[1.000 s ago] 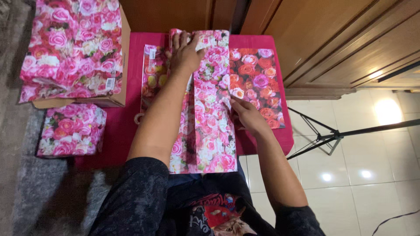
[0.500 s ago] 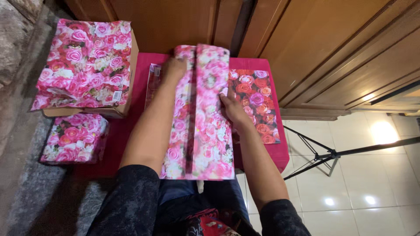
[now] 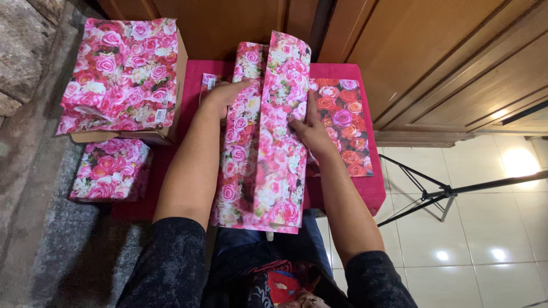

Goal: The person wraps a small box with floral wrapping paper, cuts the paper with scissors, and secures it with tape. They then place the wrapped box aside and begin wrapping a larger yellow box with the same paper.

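I see the long package in pink rose paper (image 3: 264, 148) lying on the red counter (image 3: 171, 165), its long axis running from my body away toward the wooden cabinet (image 3: 434, 63). My left hand (image 3: 220, 94) lies flat on the left flap, fingers spread, its grip holding nothing closed. My right hand (image 3: 311, 128) presses with an open palm on the right side, where the paper stands up and curls over the middle. Both hands are equally near; the package lies between them. What is inside the paper is hidden, and the near end hangs over the counter edge.
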